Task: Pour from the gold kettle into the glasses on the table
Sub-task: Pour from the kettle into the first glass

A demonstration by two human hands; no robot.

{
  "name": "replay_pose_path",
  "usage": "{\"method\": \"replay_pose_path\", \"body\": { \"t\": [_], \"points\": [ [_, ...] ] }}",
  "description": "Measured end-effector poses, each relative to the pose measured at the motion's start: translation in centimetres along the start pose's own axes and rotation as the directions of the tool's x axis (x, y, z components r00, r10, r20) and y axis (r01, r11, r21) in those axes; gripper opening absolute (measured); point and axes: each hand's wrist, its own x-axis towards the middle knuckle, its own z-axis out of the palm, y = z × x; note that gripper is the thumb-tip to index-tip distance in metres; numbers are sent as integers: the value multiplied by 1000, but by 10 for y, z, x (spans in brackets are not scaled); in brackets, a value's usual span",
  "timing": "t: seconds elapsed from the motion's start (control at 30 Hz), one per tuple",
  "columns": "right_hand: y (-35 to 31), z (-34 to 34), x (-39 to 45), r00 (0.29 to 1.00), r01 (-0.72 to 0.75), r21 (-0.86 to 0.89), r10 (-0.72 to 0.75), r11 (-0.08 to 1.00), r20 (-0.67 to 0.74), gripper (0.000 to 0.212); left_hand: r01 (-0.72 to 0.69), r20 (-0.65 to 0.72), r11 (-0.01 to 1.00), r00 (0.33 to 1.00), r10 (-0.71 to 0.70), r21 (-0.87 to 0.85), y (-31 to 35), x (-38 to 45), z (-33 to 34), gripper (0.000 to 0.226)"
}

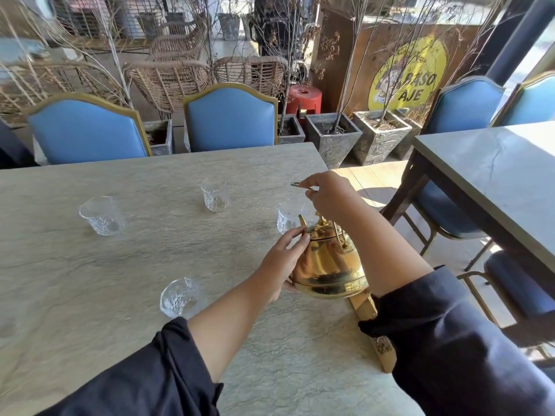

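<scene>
The gold kettle (329, 262) hangs just above the right side of the stone-look table (120, 265). My right hand (327, 195) grips the top of its tall handle from above. My left hand (283, 259) cups the kettle's left side, fingers up near the spout. The spout points at a clear patterned glass (287, 217) right behind the kettle, partly hidden by it. Other glasses stand at the far middle (214, 195), the far left (102, 216) and near my left forearm (180, 297). All the glasses look empty.
Blue padded chairs (229, 118) line the table's far side. A second table (492, 163) with more blue chairs stands to the right across a narrow aisle. Stone planters (333, 139) sit beyond the far right corner. A wooden piece (365, 307) lies at the table's right edge.
</scene>
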Motion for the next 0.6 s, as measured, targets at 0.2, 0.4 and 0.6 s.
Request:
{"method": "replay_pose_path", "body": {
  "t": [0.2, 0.4, 0.6],
  "points": [
    [0, -1, 0, 1000, 20, -37, -20, 999, 5, 33, 7, 1, 1000, 1000, -7, -3, -1, -2, 2, 23],
    [1, 3, -4, 1000, 27, -34, -27, 999, -13, 33, -2, -6, 1000, 1000, 2, 19, -3, -2, 0, 21],
    [3, 10, -8, 998, 2, -9, -2, 1000, -68, 34, -20, 58, 999, 998, 18, 33, -6, 2, -9, 32]
  ]
}}
